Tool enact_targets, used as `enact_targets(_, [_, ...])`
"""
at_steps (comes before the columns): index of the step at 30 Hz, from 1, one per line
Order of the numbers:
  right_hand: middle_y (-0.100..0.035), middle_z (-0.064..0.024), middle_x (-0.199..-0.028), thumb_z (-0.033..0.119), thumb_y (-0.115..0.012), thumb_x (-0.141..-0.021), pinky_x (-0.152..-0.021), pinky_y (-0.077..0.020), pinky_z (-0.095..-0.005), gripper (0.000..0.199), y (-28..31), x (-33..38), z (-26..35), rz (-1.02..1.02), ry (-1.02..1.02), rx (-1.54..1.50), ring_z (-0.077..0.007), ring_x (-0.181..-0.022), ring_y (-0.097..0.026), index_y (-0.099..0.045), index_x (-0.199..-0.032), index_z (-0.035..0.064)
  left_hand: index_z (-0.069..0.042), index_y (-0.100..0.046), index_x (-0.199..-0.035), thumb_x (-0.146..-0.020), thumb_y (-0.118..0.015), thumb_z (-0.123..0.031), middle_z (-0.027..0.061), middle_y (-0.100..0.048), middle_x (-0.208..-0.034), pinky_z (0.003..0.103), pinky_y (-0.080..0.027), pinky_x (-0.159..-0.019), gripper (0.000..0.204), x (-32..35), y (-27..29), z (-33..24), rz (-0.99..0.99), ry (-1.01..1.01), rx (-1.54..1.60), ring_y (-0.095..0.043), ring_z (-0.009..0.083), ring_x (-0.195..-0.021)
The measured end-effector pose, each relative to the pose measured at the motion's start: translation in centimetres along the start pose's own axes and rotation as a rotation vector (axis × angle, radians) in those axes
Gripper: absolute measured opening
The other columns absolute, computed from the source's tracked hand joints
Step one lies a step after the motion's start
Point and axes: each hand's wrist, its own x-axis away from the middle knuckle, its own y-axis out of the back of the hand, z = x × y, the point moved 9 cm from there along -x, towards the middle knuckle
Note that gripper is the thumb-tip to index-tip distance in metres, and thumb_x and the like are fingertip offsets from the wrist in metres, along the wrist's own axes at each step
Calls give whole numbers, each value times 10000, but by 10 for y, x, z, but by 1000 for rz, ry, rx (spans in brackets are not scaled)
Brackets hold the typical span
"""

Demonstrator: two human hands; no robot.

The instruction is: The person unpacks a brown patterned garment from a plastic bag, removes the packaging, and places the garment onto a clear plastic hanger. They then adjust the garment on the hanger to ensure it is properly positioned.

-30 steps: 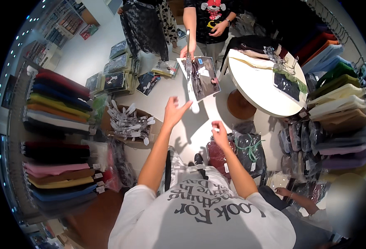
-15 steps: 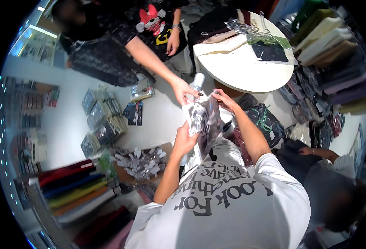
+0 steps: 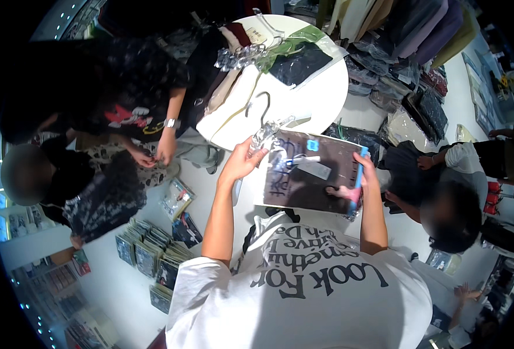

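Observation:
A flat, dark garment in a clear plastic bag (image 3: 303, 192) is held out in front of my shirt, face up, with a loose white tag and a blue strip along its right edge. My right hand (image 3: 366, 177) grips that right edge, its fingers partly behind the bag. At the upper left corner my left hand (image 3: 242, 163) is closed round a bunch of clear plastic hangers (image 3: 268, 136), close against the bag; a dark hook sticks up from them. Whether the left fingers also pinch the bag is hidden.
Just beyond stands a round white table (image 3: 327, 99) with folded clothes, hangers and a packed dark garment (image 3: 300, 64). Co-workers are at left and right. Stacks of bagged clothes (image 3: 152, 250) lie on the floor at left, more bagged garments (image 3: 408, 122) at right.
The view has swung right. A co-worker's hand that was at the bag is away from it. The bag has gone from upright and crumpled to spread flat between my hands.

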Motion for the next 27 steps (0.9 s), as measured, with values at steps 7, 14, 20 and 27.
enact_targets(7, [-615,-58,-1132,505,-603,-805,-818,-399,-594,467,-24,41,50,-244,-120,-366,-298,-1088,-498,-605,-1153,195,18,-590,-1169,-972,-567,-281,116,-681,-925,306,-559,-635,359,-126,14,75,168,216,313,-662,175,-696])
enact_targets(14, [-656,-142,-1090,395,-584,-852,-824,-502,-463,472,9,-83,52,-82,38,-244,-317,-951,-616,-615,-1160,39,70,-643,-844,-965,-542,-364,173,-654,-700,368,-512,-639,462,-179,47,117,-2,268,-385,-674,233,-716])
enact_targets(20, [-694,-133,-987,114,-579,-880,-847,-542,-375,254,-43,-148,81,244,282,-180,-258,-906,-682,-629,-1086,-26,49,-680,-969,-911,-602,-342,221,-695,-840,424,-521,-792,402,-160,80,13,-304,109,-361,-685,355,-838])
enact_targets(27, [-687,-103,-908,78,-574,-914,-812,-558,-370,98,-149,-154,90,266,161,-162,-229,-849,-682,-621,-970,13,11,-617,-1157,-1010,-509,-256,16,-636,-1054,244,-431,-866,324,-181,103,-47,-160,-136,458,-545,81,-959])
